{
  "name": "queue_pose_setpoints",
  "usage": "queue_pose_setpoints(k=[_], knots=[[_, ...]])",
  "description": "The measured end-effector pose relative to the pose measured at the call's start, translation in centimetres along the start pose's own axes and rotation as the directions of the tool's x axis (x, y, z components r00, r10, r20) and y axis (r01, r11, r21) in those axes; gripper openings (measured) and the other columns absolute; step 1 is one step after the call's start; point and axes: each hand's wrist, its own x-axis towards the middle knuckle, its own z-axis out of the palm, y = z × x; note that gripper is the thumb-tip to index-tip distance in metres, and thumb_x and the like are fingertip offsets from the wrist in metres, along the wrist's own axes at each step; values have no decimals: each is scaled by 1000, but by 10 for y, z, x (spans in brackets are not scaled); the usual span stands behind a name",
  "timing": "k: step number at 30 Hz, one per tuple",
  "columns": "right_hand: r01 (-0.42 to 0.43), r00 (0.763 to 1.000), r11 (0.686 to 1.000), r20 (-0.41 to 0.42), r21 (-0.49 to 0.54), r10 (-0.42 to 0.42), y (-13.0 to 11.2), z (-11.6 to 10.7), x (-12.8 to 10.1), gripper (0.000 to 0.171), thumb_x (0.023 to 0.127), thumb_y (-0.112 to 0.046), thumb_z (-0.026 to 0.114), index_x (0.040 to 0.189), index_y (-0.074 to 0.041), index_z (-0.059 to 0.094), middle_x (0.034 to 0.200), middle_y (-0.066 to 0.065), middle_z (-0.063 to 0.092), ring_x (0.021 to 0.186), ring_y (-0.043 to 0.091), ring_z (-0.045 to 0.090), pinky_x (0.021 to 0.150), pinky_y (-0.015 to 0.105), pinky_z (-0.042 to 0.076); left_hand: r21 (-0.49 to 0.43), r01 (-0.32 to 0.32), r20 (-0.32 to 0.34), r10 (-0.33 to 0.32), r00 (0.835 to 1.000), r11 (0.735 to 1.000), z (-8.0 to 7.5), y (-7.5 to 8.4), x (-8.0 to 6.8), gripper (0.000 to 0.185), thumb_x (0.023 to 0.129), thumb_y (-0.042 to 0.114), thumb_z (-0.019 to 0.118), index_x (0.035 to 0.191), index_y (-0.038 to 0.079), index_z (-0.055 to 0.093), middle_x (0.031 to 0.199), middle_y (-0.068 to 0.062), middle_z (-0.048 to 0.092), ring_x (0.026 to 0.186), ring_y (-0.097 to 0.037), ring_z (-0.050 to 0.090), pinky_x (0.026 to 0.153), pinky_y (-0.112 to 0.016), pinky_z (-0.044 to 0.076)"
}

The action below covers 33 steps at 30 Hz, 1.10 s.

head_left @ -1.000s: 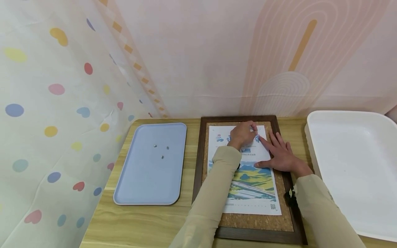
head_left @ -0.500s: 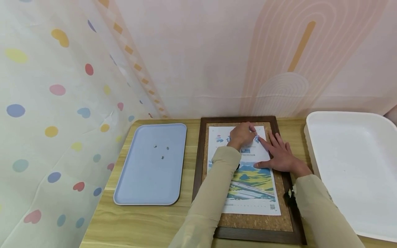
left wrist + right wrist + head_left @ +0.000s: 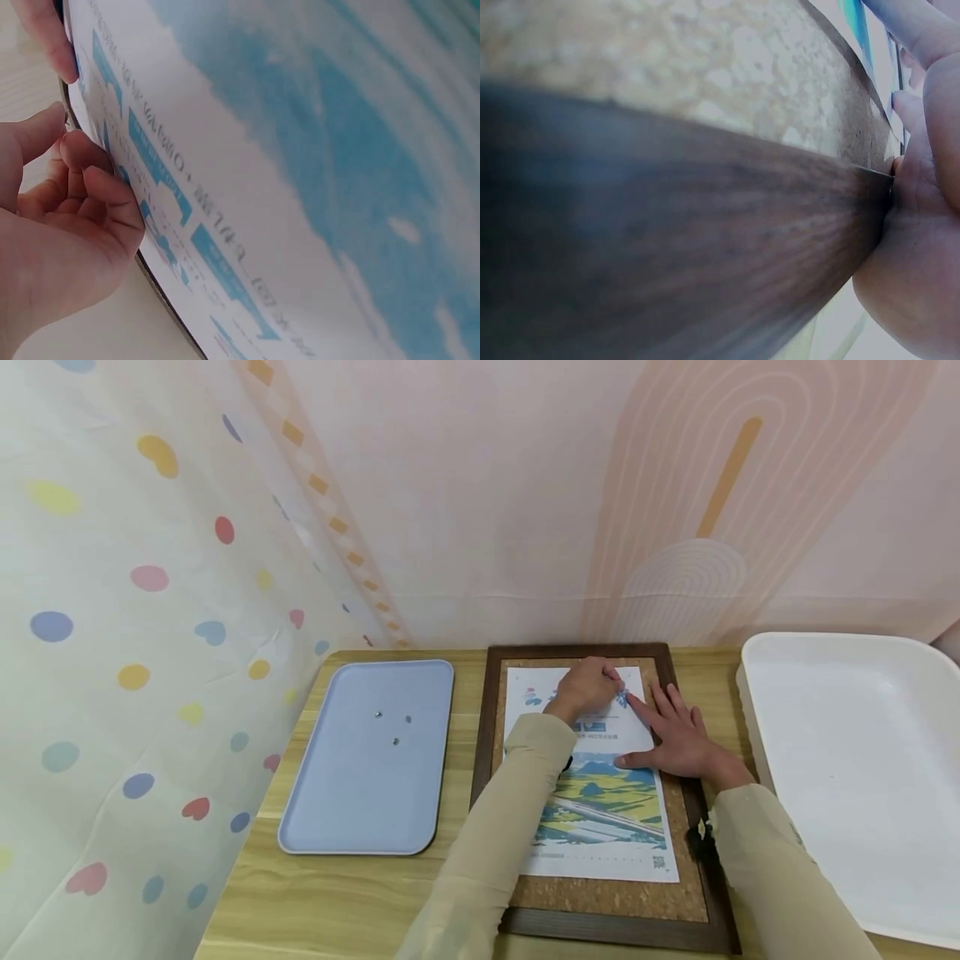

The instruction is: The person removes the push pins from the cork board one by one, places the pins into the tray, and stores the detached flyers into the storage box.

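The white printed paper sheet with blue lettering and a yellow-green landscape picture [image 3: 592, 777] lies flat on the cork board with a dark wooden frame [image 3: 686, 893], which sits on the light wooden table [image 3: 330, 902]. From my remote seat I see my left hand [image 3: 588, 687] at the sheet's far end, its fingers [image 3: 105, 191] curled in together against the thumb. They seem to pinch something small at the paper's top, but I cannot tell what sits between the fingertips. My right hand [image 3: 678, 735] rests palm down on the paper just right of the left fingers, its fingers straight and spread slightly apart, the index tip almost meeting the left fingertips. In the right wrist view I only see the heel of that hand against the frame's dark wood and the cork.

Well to the left of my left fingers lies the pale blue rectangular plastic tray [image 3: 337, 810], holding 3 small silver pins [image 3: 394, 730] near its far half. To the right of my right fingers stands the large white plastic bin [image 3: 862, 777]. Both sleeves are beige.
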Motion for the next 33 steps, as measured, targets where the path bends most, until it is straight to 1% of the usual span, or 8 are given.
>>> queue_pose_setpoints(k=[5, 11, 14, 22, 28, 33], knots=[[-1, 1000, 1000, 0, -4, 1, 1, 0, 2, 111, 78, -59, 74, 159, -13, 14, 163, 25, -10, 147, 43, -21, 108, 71, -13, -44, -7, -3, 7, 1000, 999, -3, -2, 0, 11, 97, 23, 64, 90, 16, 68, 89, 3, 63, 83, -13, 56, 77, -26, 43], [-8, 1000, 1000, 0, -11, 8, 1, 1, 4, 111, 78, -60, 74, 159, -13, 15, 163, 25, -10, 147, 44, -20, 108, 71, -13, -101, 36, 4, -36, 999, 994, -6, -4, -2, 8, 97, 24, 64, 94, 17, 67, 93, 3, 61, 89, -16, 56, 86, -32, 46], [-11, 1000, 1000, 0, -13, 11, 0, 0, 4, 112, 77, -60, 74, 159, -13, 15, 163, 25, -10, 147, 44, -20, 108, 71, -12, -123, 42, 5, -42, 999, 992, -8, -6, -3, 8, 97, 25, 64, 95, 17, 66, 94, 3, 60, 90, -16, 55, 86, -33, 46], [-8, 1000, 1000, 1, -17, 8, -1, 0, 5, 112, 77, -61, 74, 159, -13, 15, 162, 26, -10, 147, 45, -19, 108, 72, -11, -129, -45, -18, 43, 999, 991, -19, -17, -8, 12, 98, 26, 63, 96, 14, 66, 94, 0, 59, 83, -15, 53, 77, -29, 42], [-4, 1000, 1000, 2, -20, 4, 0, 0, 6, 112, 77, -62, 74, 159, -13, 15, 162, 26, -10, 147, 45, -19, 107, 72, -12, -129, -39, -28, 36, 999, 991, -22, -25, -12, 11, 98, 27, 64, 95, 16, 66, 93, 1, 59, 85, -16, 54, 79, -30, 42], [4, 1000, 1000, 0, -20, -4, -1, 1, 7, 112, 77, -61, 74, 159, -13, 15, 162, 26, -9, 147, 46, -18, 107, 73, -11, -132, -58, -27, 55, 998, 990, -26, -32, -15, 13, 98, 26, 63, 97, 14, 67, 91, 0, 58, 83, -16, 53, 76, -29, 42]])
